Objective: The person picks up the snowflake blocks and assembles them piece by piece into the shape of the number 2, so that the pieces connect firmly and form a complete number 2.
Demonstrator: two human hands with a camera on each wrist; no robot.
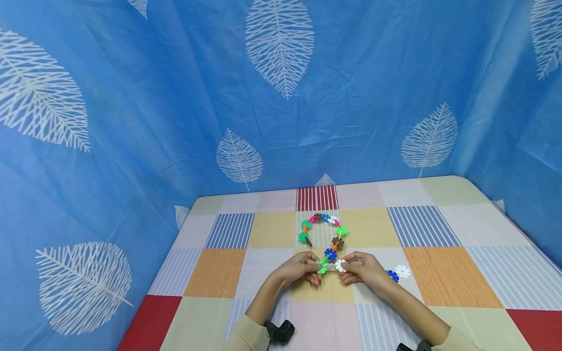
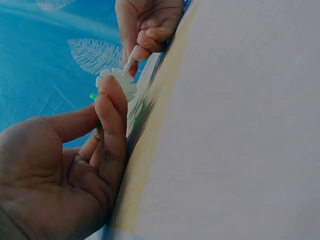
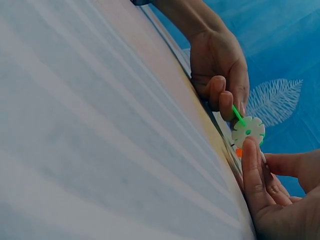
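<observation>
My left hand pinches the green notched plastic disc near the end of a chain of colourful interlocking discs. From the right, my right hand pinches a white notched disc. In the right wrist view another white disc stands between the two hands, with green pieces beside it and the right fingers at its lower edge. The left fingertips lie against a white disc in the left wrist view. Fingers partly hide where the pieces join.
The chain curves away from the hands in an open loop on the patchwork tablecloth. A loose blue disc and a white disc lie beside the right forearm. Blue leaf-print curtain surrounds the table's back and sides.
</observation>
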